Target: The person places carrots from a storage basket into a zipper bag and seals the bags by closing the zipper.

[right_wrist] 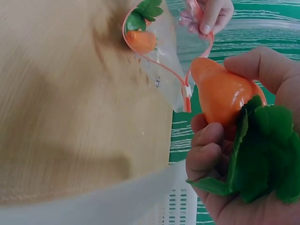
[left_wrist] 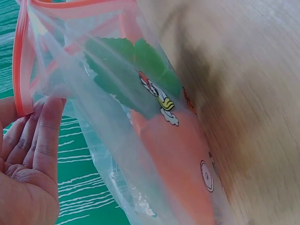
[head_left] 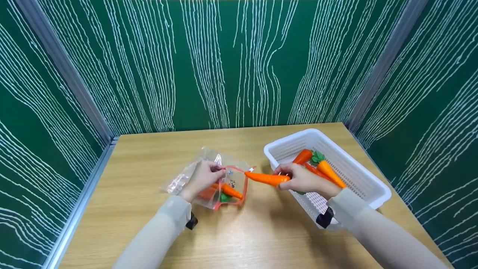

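While our left hand [head_left: 202, 176] pinches the clear bag [left_wrist: 96, 117] and our right hand [head_left: 304, 180] curls round the thick, leafy end of the carrot [head_left: 264, 178] between them, we judge it light, stiff and slick, best held there.

Between bag [head_left: 232, 178] and basket [head_left: 349, 166] a lane runs along the table [head_left: 239, 239] (the raised carrot [head_left: 263, 178] crosses it).

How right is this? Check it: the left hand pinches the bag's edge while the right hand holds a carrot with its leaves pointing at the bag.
Not quite: the narrow tip of the carrot, not its leaves, points at the bag; the right wrist view shows the leaves turned away from it. Otherwise right: the left hand pinches the bag's edge, the right hand holds the carrot.
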Motion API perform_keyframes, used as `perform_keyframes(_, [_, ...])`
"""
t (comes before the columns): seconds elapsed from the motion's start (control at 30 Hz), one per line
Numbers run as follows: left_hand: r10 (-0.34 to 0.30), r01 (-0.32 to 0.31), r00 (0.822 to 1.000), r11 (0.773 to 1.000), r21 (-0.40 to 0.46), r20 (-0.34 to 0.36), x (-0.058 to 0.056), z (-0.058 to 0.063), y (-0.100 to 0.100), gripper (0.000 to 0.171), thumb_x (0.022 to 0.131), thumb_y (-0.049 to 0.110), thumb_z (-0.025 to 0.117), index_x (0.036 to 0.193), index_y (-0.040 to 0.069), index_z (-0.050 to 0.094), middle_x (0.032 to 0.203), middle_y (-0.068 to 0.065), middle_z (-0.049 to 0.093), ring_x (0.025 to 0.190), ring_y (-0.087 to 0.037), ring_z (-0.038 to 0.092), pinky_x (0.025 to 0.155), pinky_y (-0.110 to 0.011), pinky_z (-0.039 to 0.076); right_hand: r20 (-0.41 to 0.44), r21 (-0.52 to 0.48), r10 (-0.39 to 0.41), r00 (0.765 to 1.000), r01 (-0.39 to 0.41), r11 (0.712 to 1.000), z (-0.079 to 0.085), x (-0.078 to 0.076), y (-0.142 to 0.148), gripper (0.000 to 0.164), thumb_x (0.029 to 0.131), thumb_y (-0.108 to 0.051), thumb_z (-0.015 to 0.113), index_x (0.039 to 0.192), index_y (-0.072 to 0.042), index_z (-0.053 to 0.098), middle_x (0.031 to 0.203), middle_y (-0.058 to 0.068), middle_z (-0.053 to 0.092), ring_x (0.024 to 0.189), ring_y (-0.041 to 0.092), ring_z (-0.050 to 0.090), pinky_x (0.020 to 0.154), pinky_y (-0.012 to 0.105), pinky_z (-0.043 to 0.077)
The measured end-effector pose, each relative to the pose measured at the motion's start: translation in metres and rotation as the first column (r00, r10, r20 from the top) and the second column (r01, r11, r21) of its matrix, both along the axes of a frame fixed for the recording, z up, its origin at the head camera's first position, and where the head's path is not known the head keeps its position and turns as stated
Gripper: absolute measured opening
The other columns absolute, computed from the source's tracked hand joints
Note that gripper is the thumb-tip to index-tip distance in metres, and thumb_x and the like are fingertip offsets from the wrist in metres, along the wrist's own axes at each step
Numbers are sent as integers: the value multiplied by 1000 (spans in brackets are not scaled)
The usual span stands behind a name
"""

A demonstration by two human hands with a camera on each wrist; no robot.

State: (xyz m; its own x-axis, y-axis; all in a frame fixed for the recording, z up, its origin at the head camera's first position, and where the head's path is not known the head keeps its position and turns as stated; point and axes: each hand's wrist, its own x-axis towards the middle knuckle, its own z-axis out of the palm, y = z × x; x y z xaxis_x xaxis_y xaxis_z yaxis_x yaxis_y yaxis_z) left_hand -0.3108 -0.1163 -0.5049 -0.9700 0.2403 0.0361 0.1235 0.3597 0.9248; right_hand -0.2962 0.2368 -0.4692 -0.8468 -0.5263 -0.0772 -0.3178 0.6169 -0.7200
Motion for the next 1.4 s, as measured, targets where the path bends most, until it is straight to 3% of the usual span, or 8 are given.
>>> perform_keyframes(0.23, [-13,12,1000,1000,-14,-8,1,2,0,14,104,10,72,110,1,82,95,-13,78,77,-18,68,80,-35,67,28,-1,39,999,-39,999,-3,4,-11,36,90,-19,80,123,-9,71,107,7,70,93,22,59,85,34,50])
perform_keyframes(0.43, [-9,9,1000,1000,-10,-6,3,4,1,14,103,10,73,110,2,82,93,-7,78,78,-19,69,87,-46,67,30,13,58,998,-59,998,-7,4,-20,35,90,-20,80,122,-8,71,106,7,69,92,22,59,85,36,49])
perform_keyframes(0.57, [-17,17,1000,1000,16,1,3,4,1,12,103,9,73,108,4,83,94,-15,78,74,-17,68,90,-54,66,57,16,51,997,-52,999,-8,5,-27,36,91,-21,81,123,-8,70,109,7,69,94,23,59,88,37,49])
perform_keyframes(0.77, [-25,25,1000,1000,17,4,5,6,2,16,105,10,71,111,-1,81,93,-17,77,73,-16,67,83,-43,67,68,16,35,997,-36,999,-13,3,-37,35,92,-20,83,121,-9,70,109,7,69,94,23,59,88,37,50])
perform_keyframes(1.0, [-41,41,999,998,38,11,5,5,1,19,105,8,70,114,-6,79,94,-20,77,73,-16,67,88,-53,66,102,-19,4,995,-2,1000,-22,1,-46,38,90,-20,85,118,-6,63,107,10,68,93,22,60,85,33,52])
perform_keyframes(1.17, [-43,43,999,998,43,6,5,5,1,18,105,8,70,112,-5,79,97,-26,76,72,-15,66,86,-50,67,132,-49,-37,991,44,998,-24,-1,-52,41,90,-21,87,117,-6,60,107,9,67,95,24,61,91,35,55])
perform_keyframes(1.4, [-42,42,999,999,18,-35,4,3,2,14,103,6,71,107,-3,81,94,-20,78,70,-12,65,79,-42,67,121,-48,-45,992,51,998,-30,-4,-61,38,90,-20,87,115,-7,60,105,10,67,92,23,60,84,33,53])
